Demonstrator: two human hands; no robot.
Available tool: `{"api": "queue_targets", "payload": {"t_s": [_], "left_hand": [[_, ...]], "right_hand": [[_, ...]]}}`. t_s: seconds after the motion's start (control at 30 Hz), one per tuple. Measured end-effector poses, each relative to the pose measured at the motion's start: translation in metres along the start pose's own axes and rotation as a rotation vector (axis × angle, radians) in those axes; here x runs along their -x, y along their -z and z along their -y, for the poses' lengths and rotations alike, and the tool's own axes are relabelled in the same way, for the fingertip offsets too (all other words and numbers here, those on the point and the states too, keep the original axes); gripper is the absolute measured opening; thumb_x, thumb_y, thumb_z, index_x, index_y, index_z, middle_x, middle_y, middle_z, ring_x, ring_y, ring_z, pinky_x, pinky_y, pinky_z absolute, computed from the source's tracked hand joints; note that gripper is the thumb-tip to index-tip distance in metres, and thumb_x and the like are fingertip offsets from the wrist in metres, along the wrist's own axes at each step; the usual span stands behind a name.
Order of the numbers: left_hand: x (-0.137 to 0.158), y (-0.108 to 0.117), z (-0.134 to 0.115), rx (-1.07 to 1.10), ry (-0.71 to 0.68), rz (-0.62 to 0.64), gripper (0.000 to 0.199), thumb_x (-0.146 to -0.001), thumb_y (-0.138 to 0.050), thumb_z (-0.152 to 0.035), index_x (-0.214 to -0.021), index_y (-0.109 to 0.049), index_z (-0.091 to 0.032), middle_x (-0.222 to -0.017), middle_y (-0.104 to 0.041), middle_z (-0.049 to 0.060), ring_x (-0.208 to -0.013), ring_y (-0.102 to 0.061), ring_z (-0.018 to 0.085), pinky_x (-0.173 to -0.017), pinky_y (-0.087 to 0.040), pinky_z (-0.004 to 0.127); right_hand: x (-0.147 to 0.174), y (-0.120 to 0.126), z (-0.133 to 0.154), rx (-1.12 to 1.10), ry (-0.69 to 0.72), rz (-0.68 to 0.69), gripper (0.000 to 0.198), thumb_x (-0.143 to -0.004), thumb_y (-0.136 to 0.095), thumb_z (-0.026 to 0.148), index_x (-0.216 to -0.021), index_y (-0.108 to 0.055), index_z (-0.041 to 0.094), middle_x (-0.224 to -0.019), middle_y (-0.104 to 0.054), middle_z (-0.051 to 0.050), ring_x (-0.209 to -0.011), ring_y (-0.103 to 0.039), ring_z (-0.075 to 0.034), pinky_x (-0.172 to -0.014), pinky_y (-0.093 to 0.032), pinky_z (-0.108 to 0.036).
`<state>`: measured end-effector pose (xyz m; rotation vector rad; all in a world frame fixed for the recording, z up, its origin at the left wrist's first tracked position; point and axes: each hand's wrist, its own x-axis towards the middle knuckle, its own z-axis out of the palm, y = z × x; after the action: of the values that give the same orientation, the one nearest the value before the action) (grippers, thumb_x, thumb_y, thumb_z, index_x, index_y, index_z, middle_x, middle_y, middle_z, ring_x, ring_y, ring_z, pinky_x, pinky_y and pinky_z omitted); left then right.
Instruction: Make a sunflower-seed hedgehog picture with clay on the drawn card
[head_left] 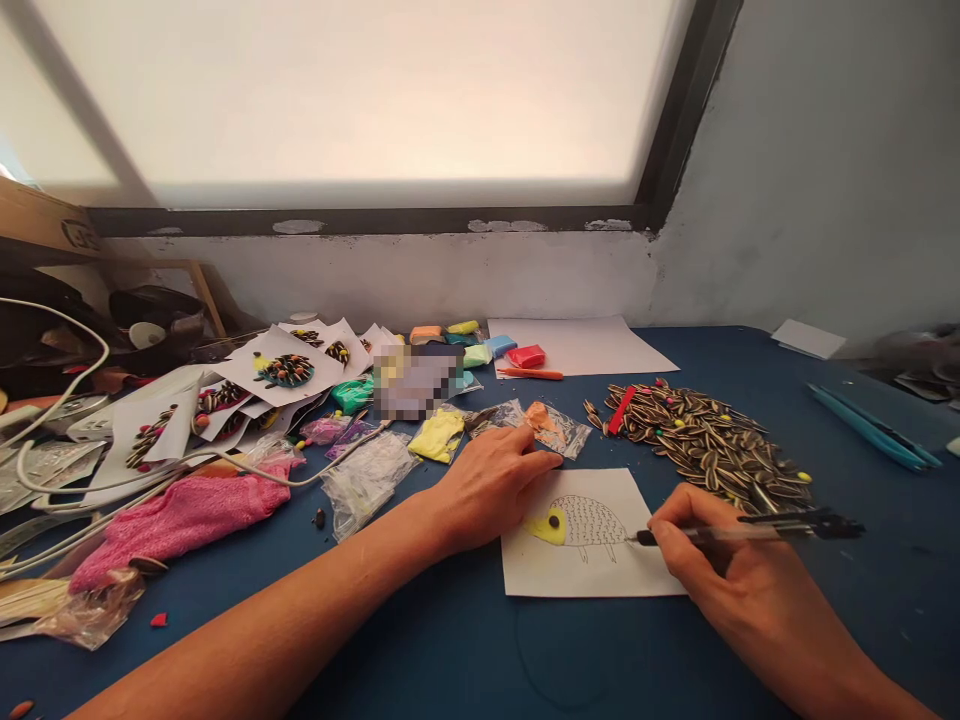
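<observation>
My right hand (724, 560) grips a pen (701, 535), black at the grip and clear along the barrel. Its tip meets a white sheet (532, 577) by the rear end of a drawn hedgehog (592, 525). The drawing has short strokes over its body, thin legs, a yellow clay face and a dark round eye. My left hand (491, 475) lies across the sheet's upper left corner, fingers extended and holding nothing; some fingertips are hidden. Just beyond it are an opened packet of orange clay (546, 425) and one of yellow clay (437, 436).
Sunflower seeds (705, 440) are heaped to the right, near blue tweezers (874, 428). Finished seed hedgehog cards (281, 365) pile up at the back left, with a pink cloth (187, 520) and a white cable (247, 467) in front. Colored clay packets (525, 356) and a large white sheet (600, 342) lie behind.
</observation>
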<state>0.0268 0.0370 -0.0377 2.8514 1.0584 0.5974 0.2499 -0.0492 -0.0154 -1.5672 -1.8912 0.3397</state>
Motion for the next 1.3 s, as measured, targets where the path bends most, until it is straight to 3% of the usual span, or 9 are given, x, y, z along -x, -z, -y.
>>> {"api": "queue_targets", "payload": {"t_s": [0.2, 0.3, 0.4, 0.47, 0.53, 0.73, 0.97, 1.17, 1.3], "left_hand": [[0.0, 0.001, -0.001, 0.008, -0.004, 0.002, 0.03, -0.098, -0.046, -0.019, -0.119, -0.068, -0.021, -0.089, -0.059, 0.007, -0.078, -0.054, 0.019, -0.071, -0.043, 0.031], [0.0, 0.001, -0.001, 0.02, 0.005, 0.0, 0.03, -0.096, -0.048, -0.018, -0.118, -0.068, -0.02, -0.089, -0.06, 0.007, -0.078, -0.055, 0.019, -0.07, -0.043, 0.031], [0.0, 0.001, 0.0, 0.029, 0.008, -0.007, 0.029, -0.095, -0.049, -0.017, -0.117, -0.069, -0.02, -0.09, -0.061, 0.008, -0.077, -0.055, 0.019, -0.069, -0.043, 0.03], [0.0, 0.001, 0.0, 0.038, 0.011, -0.009, 0.029, -0.095, -0.05, -0.016, -0.116, -0.069, -0.019, -0.09, -0.061, 0.008, -0.077, -0.056, 0.019, -0.069, -0.042, 0.03], [0.0, 0.002, 0.0, 0.043, 0.013, -0.009, 0.027, -0.095, -0.05, -0.017, -0.112, -0.071, -0.018, -0.089, -0.061, 0.007, -0.078, -0.056, 0.019, -0.068, -0.042, 0.029], [-0.001, 0.007, -0.001, 0.053, 0.021, 0.016, 0.025, -0.095, -0.051, -0.018, -0.107, -0.073, -0.018, -0.087, -0.061, 0.007, -0.077, -0.057, 0.018, -0.066, -0.043, 0.029], [-0.001, 0.009, -0.001, 0.095, 0.088, 0.014, 0.023, -0.094, -0.053, -0.017, -0.103, -0.074, -0.017, -0.086, -0.064, 0.007, -0.079, -0.061, 0.018, -0.068, -0.045, 0.028], [-0.002, 0.015, -0.001, 0.144, 0.138, 0.025, 0.024, -0.093, -0.052, -0.015, -0.1, -0.074, -0.018, -0.09, -0.068, 0.006, -0.082, -0.064, 0.019, -0.071, -0.048, 0.028], [-0.002, 0.022, -0.004, 0.158, 0.136, 0.041, 0.025, -0.092, -0.051, -0.014, -0.104, -0.072, -0.018, -0.093, -0.069, 0.006, -0.086, -0.065, 0.02, -0.075, -0.05, 0.029]], "right_hand": [[-0.003, 0.005, 0.005, 0.014, 0.015, -0.077, 0.028, -0.086, -0.045, 0.036, -0.061, -0.052, 0.025, -0.046, -0.048, 0.006, -0.037, -0.044, -0.011, -0.033, -0.033, -0.021], [-0.005, 0.009, 0.004, 0.016, 0.041, -0.096, 0.024, -0.087, -0.047, 0.038, -0.071, -0.059, 0.026, -0.052, -0.056, 0.004, -0.04, -0.052, -0.012, -0.034, -0.038, -0.022], [-0.009, 0.013, -0.005, 0.08, 0.105, -0.156, 0.021, -0.09, -0.05, 0.039, -0.098, -0.066, 0.026, -0.081, -0.07, -0.001, -0.064, -0.067, -0.016, -0.052, -0.051, -0.024], [-0.012, 0.016, -0.015, 0.165, 0.18, -0.185, 0.024, -0.091, -0.049, 0.036, -0.108, -0.065, 0.026, -0.1, -0.071, -0.003, -0.085, -0.07, -0.02, -0.069, -0.055, -0.028], [-0.016, 0.02, -0.027, 0.268, 0.255, -0.177, 0.028, -0.091, -0.047, 0.031, -0.112, -0.064, 0.026, -0.108, -0.069, -0.005, -0.093, -0.069, -0.022, -0.076, -0.055, -0.031], [-0.022, 0.03, -0.051, 0.485, 0.373, -0.049, 0.047, -0.083, -0.037, 0.012, -0.117, -0.066, 0.028, -0.105, -0.068, -0.006, -0.085, -0.07, -0.024, -0.061, -0.056, -0.033], [-0.022, 0.024, -0.059, 0.558, 0.452, 0.05, 0.05, -0.085, -0.038, 0.005, -0.12, -0.065, 0.029, -0.107, -0.067, -0.006, -0.097, -0.065, -0.023, -0.079, -0.056, -0.035], [-0.022, 0.014, -0.062, 0.666, 0.606, 0.019, 0.051, -0.083, -0.036, 0.0, -0.113, -0.069, 0.023, -0.106, -0.069, -0.01, -0.095, -0.066, -0.023, -0.078, -0.055, -0.038], [-0.025, 0.018, -0.071, 0.766, 0.628, -0.057, 0.055, -0.077, -0.036, -0.004, -0.11, -0.072, 0.022, -0.106, -0.07, -0.012, -0.095, -0.067, -0.025, -0.076, -0.055, -0.039]]}}
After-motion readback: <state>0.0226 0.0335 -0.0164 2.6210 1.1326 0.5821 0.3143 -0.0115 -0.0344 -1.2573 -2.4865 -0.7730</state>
